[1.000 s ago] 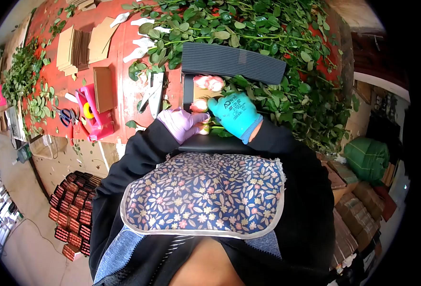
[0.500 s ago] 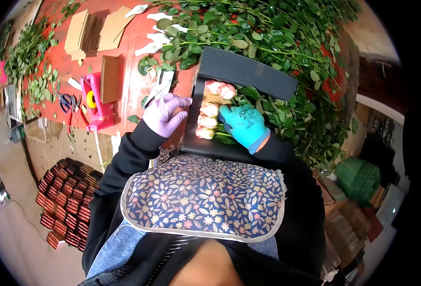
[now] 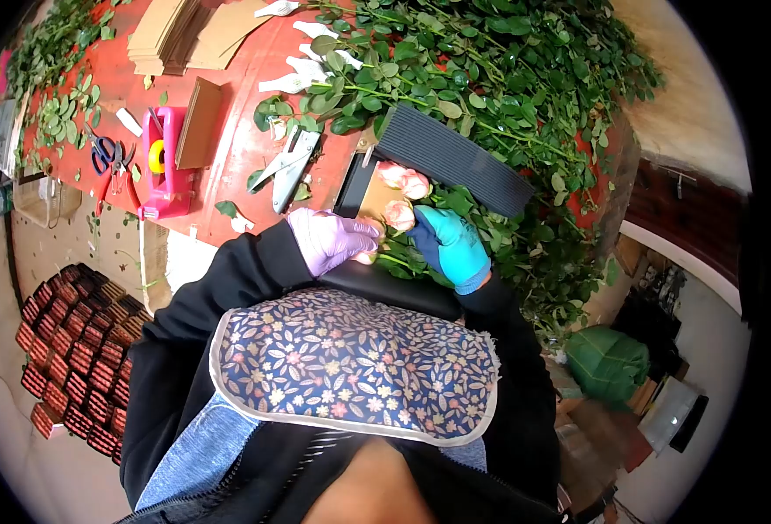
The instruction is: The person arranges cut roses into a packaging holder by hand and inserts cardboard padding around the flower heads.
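My left hand (image 3: 331, 242), in a thin lilac glove, reaches over the black tray (image 3: 350, 194) with its fingers closed around a pink rose head (image 3: 365, 257), which they mostly cover. My right hand (image 3: 453, 249), in a teal coated glove, curls its fingers at a pale pink rose (image 3: 398, 215), just below the bloom. Further up lie more pink roses (image 3: 403, 179) on a piece of brown cardboard (image 3: 373, 199). A ribbed dark flap (image 3: 455, 159) crosses the rose stems above my right hand. Beside the tray rests a metal stapler (image 3: 291, 170).
Leafy rose stems (image 3: 499, 70) cover the right of the red table (image 3: 232, 131). To the left are a pink tape dispenser (image 3: 169, 166), scissors (image 3: 103, 153), red-handled pliers (image 3: 120, 179) and cardboard sheets (image 3: 162, 35). White-wrapped ends (image 3: 289, 82) point left.
My left hand has moved from the tray's left edge onto the lower roses, and its spread fingers have closed. My right hand stays beside the blooms. The view has shifted slightly.
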